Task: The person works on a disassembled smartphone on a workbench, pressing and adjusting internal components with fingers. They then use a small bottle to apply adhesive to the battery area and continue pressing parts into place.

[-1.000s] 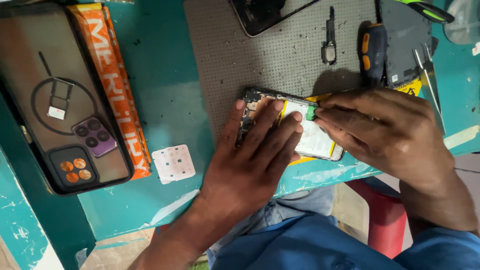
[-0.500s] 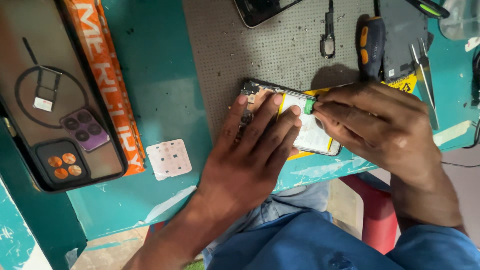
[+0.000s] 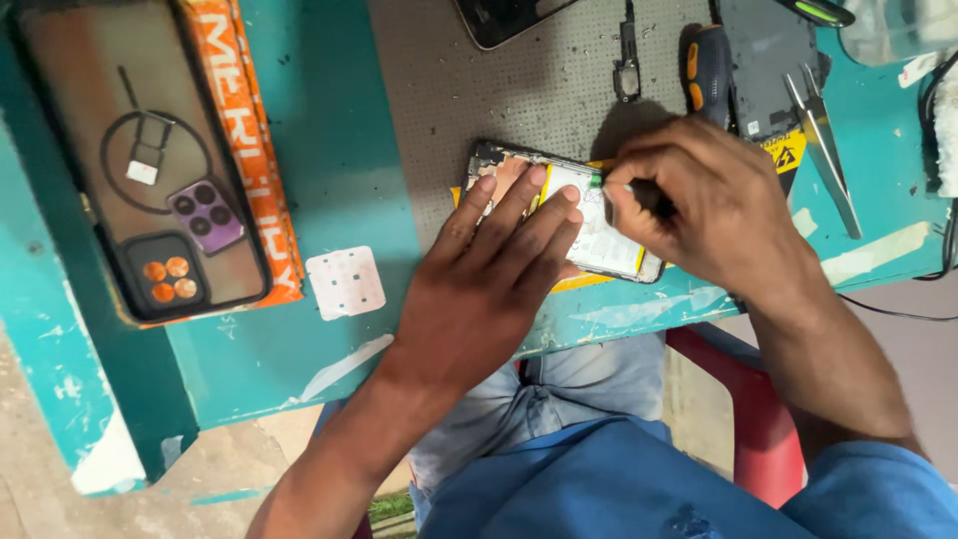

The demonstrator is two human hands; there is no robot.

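Note:
An opened phone (image 3: 609, 240) with a white battery lies on a grey mat (image 3: 539, 90) near the teal table's front edge. My left hand (image 3: 489, 289) presses flat on the phone, its fingers spread over the left part. My right hand (image 3: 714, 205) is curled over the phone's right side and pinches a small green-tipped tool (image 3: 597, 182) against the phone's top edge. Most of that tool is hidden in the fist.
A dark phone case (image 3: 150, 170) with small parts on it lies on an orange box (image 3: 249, 130) at the left. A white square pad (image 3: 345, 281) sits on the teal table (image 3: 329, 150). Tweezers (image 3: 823, 140), a blue screwdriver (image 3: 707, 70) and another phone (image 3: 509, 18) lie at the back.
My right hand has shifted slightly up and left over the phone's upper edge, with the green tool tip now nearer my left fingertips. My left hand stays pressed on the phone.

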